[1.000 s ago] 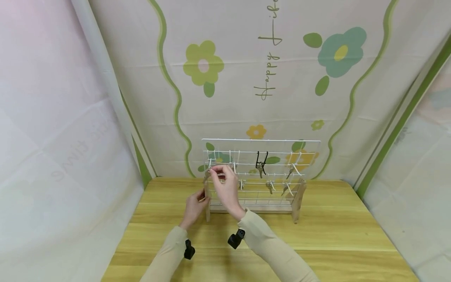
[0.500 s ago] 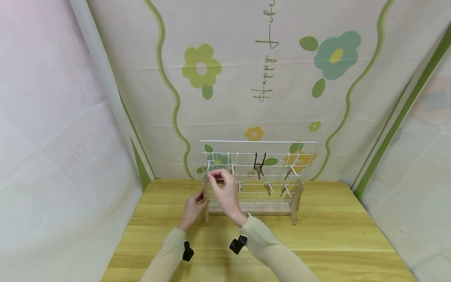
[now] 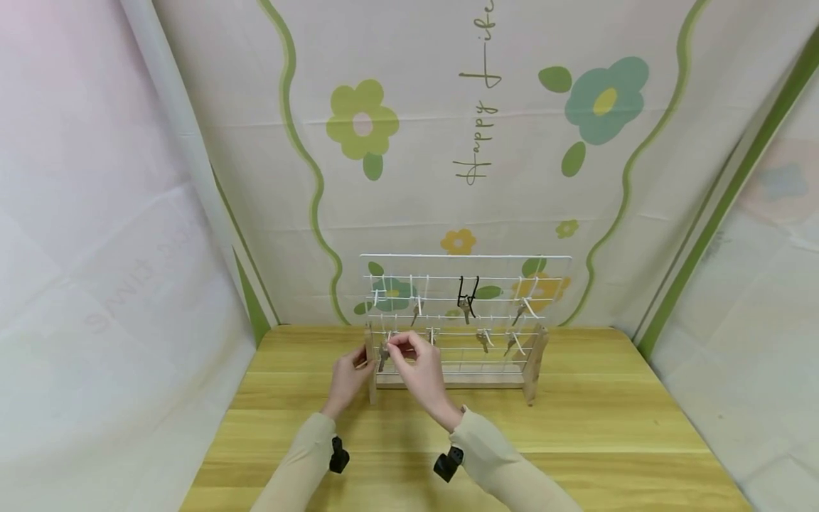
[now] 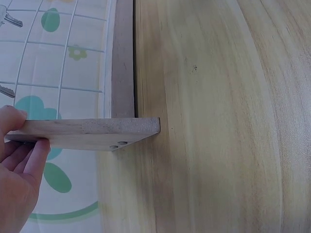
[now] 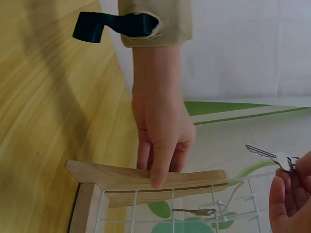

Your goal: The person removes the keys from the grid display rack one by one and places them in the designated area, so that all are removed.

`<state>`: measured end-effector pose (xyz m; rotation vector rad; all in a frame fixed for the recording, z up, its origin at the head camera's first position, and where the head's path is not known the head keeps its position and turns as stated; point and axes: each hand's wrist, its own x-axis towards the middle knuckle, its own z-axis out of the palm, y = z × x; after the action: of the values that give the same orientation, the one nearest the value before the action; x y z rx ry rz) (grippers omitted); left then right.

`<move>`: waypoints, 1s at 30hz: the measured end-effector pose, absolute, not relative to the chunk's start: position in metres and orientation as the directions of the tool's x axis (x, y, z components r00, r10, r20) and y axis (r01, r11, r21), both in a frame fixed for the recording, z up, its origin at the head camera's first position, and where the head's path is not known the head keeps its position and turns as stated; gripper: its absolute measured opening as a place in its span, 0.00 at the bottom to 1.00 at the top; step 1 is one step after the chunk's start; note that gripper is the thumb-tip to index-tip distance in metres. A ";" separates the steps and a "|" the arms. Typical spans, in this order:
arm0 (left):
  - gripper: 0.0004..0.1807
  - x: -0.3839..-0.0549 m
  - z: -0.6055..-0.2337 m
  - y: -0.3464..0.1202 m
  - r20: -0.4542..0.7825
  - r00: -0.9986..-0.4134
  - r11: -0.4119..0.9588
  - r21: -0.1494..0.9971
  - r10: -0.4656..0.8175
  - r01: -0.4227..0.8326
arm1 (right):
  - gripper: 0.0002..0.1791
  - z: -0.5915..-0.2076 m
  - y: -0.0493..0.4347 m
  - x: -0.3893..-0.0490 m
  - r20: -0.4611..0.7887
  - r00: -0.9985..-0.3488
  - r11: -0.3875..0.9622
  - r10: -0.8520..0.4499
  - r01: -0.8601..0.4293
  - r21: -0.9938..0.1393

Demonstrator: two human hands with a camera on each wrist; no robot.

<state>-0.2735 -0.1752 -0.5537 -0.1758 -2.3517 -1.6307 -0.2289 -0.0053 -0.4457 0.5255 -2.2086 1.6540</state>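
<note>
At the left end of a white wire-grid rack (image 3: 467, 255), both my hands are engaged. My left hand (image 3: 348, 380) grips the pale wooden left upright (image 4: 87, 128), thumb and fingers on opposite faces; the board's foot stands on the yellow wood-grain tabletop (image 3: 608, 427). My right hand (image 3: 419, 370) pinches a small silver metal key (image 5: 269, 153) by its ring end, blade projecting, in front of the grid's left edge. A second silver key (image 5: 194, 211) hangs on a hook near that upright. Tight quarters: the two hands work near each other. Rightward, more keys on hooks, up to the pale wooden right upright (image 3: 534, 366). Tabletop runs on past it, and nearer me between my forearms. Flower-printed cloth backdrop (image 3: 409, 192) rises behind the rack.
</note>
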 end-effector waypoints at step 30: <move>0.26 -0.273 -0.553 -0.175 0.217 -0.974 0.335 0.924 -0.067 0.183 | 0.02 -0.566 0.030 -0.231 0.277 -0.907 0.483 -0.317 -0.406 -0.776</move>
<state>-0.2728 -0.1748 -0.5533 -0.1051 -2.3819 -1.6929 -0.2312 0.0298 -0.5660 0.6406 -2.6212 1.4122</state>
